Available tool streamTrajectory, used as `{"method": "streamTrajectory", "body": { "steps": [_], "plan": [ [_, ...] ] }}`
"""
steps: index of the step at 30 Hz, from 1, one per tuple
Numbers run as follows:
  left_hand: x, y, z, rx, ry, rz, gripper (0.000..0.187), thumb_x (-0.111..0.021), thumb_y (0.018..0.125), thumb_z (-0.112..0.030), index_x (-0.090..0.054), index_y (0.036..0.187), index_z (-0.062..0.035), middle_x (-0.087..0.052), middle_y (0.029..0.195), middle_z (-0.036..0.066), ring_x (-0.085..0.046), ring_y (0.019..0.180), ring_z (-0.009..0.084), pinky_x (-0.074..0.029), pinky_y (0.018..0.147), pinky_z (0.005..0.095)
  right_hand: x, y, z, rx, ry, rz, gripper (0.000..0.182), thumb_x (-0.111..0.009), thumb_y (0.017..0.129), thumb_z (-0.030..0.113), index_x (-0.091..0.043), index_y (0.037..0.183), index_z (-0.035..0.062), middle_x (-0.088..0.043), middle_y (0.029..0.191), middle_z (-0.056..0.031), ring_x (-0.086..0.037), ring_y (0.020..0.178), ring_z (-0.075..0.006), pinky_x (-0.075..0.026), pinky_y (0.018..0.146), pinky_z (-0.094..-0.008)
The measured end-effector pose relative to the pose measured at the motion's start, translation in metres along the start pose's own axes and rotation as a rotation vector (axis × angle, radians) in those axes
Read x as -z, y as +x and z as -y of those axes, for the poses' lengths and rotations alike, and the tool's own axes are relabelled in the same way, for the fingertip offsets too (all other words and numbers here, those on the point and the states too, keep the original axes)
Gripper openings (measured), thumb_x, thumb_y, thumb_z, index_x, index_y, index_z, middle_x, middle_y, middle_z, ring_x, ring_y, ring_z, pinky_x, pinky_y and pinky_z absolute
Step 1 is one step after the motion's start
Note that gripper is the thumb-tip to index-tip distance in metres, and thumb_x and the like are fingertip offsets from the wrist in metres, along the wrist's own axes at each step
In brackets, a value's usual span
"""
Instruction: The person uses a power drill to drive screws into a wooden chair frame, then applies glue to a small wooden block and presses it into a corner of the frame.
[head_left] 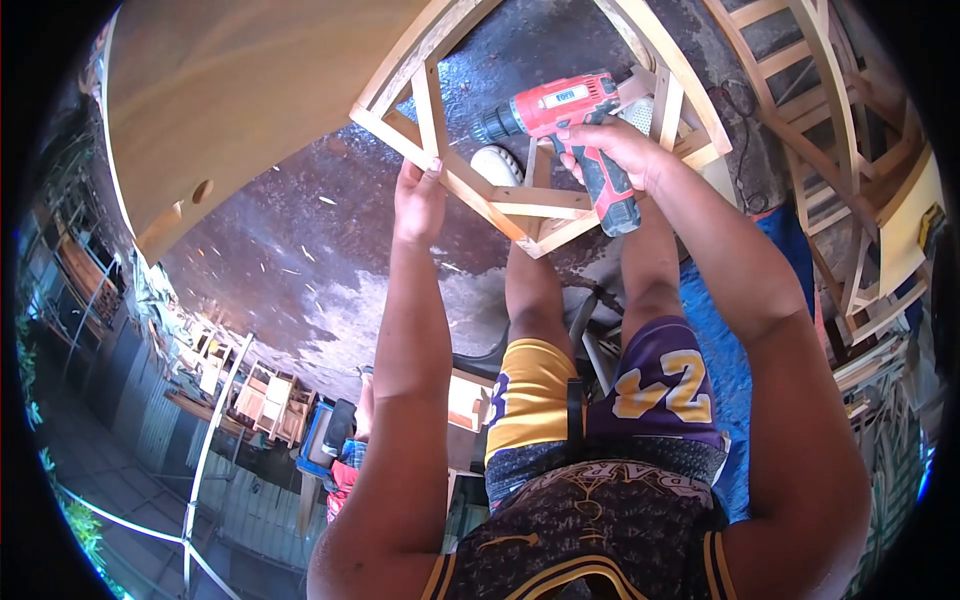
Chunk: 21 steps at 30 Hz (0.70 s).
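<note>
A red and black cordless drill [575, 105] is gripped by my right hand [622, 148], its chuck pointing left. Whether a bit sits in the chuck is hard to make out. In front of me stands a light wooden frame [480, 200] with short diagonal braces at its corners. My left hand [420, 195] is closed on the frame's left rail, with the thumb on top of the wood. The drill's chuck is over the inside of the frame, near the left corner brace [430, 108]. The battery end hangs past the frame's near right rail.
A large curved wooden panel [240, 90] fills the upper left. More slatted wooden frames [830, 120] stand at the right. A blue cloth [715, 340] lies beside my right leg. Wood scraps dot the dark floor [320, 220]. Another person sits at the lower left, near stacked wooden pieces [268, 398].
</note>
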<state>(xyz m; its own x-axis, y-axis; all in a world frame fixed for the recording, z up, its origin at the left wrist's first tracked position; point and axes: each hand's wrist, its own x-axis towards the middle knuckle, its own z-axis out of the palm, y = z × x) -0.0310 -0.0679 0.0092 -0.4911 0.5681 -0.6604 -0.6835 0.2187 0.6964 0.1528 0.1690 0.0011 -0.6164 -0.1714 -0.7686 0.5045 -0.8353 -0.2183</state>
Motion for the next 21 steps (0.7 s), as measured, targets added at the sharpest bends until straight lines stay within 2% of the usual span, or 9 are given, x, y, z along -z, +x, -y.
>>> {"method": "streamTrajectory", "body": {
  "steps": [4,6,7,9,10,12,13,17,21],
  "plan": [
    [0.003,-0.001,-0.003,0.057,0.06,-0.022,0.035,-0.056,0.094,-0.012,-0.046,0.127,-0.0025,-0.056,0.117,0.006,-0.051,0.108,0.0162,-0.038,0.098,0.0357,-0.001,-0.003,0.003,-0.036,-0.005,-0.015,0.022,-0.067,0.085,0.023,-0.061,0.099,0.0069,-0.062,0.079,-0.0054,-0.06,0.065,-0.0127,-0.052,0.06,-0.0266],
    [0.005,0.004,-0.002,0.066,-0.019,-0.097,0.043,-0.049,0.098,-0.028,-0.042,0.133,-0.0032,-0.053,0.123,0.008,-0.052,0.109,0.0202,-0.039,0.098,0.0381,0.0,0.0,0.001,-0.022,0.012,0.0,0.023,-0.067,0.085,0.022,-0.061,0.101,0.0064,-0.062,0.079,-0.0057,-0.06,0.064,-0.0128,-0.052,0.059,-0.0266],
    [0.004,0.007,0.0,0.068,-0.019,-0.097,0.043,-0.049,0.098,-0.028,-0.042,0.133,-0.0032,-0.053,0.123,0.008,-0.052,0.109,0.0202,-0.039,0.098,0.0381,0.0,0.001,0.0,-0.023,0.013,-0.001,0.023,-0.067,0.085,0.022,-0.061,0.101,0.0064,-0.062,0.079,-0.0057,-0.06,0.064,-0.0128,-0.052,0.059,-0.0266],
    [-0.016,0.014,-0.006,0.036,-0.227,-0.367,0.06,-0.037,0.099,-0.049,-0.036,0.139,-0.0038,-0.049,0.128,0.01,-0.05,0.113,0.0236,-0.038,0.1,0.0388,-0.001,0.002,-0.001,-0.004,0.018,-0.023,0.023,-0.067,0.085,0.021,-0.061,0.101,0.0063,-0.062,0.079,-0.0059,-0.06,0.065,-0.0128,-0.051,0.059,-0.0264],
    [-0.02,0.019,-0.003,0.038,-0.227,-0.368,0.06,-0.037,0.099,-0.049,-0.036,0.139,-0.0038,-0.049,0.128,0.01,-0.05,0.113,0.0236,-0.038,0.1,0.0388,-0.001,0.003,-0.002,-0.006,0.02,-0.024,0.023,-0.067,0.085,0.021,-0.061,0.101,0.0063,-0.062,0.079,-0.0059,-0.06,0.065,-0.0128,-0.051,0.059,-0.0264],
    [-0.032,0.029,0.003,0.062,-0.08,-0.541,0.072,-0.027,0.097,-0.06,-0.032,0.141,-0.0041,-0.047,0.13,0.011,-0.049,0.114,0.0251,-0.039,0.098,0.039,0.0,0.004,-0.002,-0.005,0.033,0.0,0.023,-0.067,0.085,0.021,-0.061,0.102,0.0067,-0.062,0.079,-0.006,-0.06,0.064,-0.0129,-0.051,0.058,-0.0264],
    [-0.037,0.029,0.006,0.004,-0.041,-0.581,0.073,-0.029,0.096,-0.061,-0.033,0.141,-0.0036,-0.047,0.129,0.011,-0.049,0.111,0.0252,-0.04,0.096,0.0394,0.0,0.004,-0.003,-0.005,0.032,0.0,0.023,-0.067,0.085,0.021,-0.061,0.102,0.0067,-0.062,0.079,-0.006,-0.06,0.064,-0.0129,-0.051,0.058,-0.0264],
    [-0.034,0.034,0.013,-0.005,-0.04,-0.674,0.076,-0.028,0.094,-0.064,-0.034,0.139,-0.0027,-0.049,0.124,0.011,-0.052,0.103,0.0254,-0.044,0.09,0.0407,-0.001,0.003,-0.002,-0.019,0.021,-0.012,0.023,-0.066,0.085,0.021,-0.061,0.101,0.0062,-0.062,0.079,-0.0064,-0.06,0.064,-0.0134,-0.051,0.058,-0.0268],
    [-0.041,0.036,0.009,0.012,-0.001,-0.721,0.08,-0.027,0.092,-0.068,-0.038,0.133,-0.0005,-0.052,0.11,0.013,-0.055,0.089,0.0253,-0.049,0.077,0.0406,-0.002,0.001,-0.003,-0.009,0.033,-0.01,0.023,-0.066,0.085,0.021,-0.061,0.101,0.0055,-0.062,0.079,-0.0068,-0.06,0.064,-0.0137,-0.051,0.059,-0.0274]
  ]
}}
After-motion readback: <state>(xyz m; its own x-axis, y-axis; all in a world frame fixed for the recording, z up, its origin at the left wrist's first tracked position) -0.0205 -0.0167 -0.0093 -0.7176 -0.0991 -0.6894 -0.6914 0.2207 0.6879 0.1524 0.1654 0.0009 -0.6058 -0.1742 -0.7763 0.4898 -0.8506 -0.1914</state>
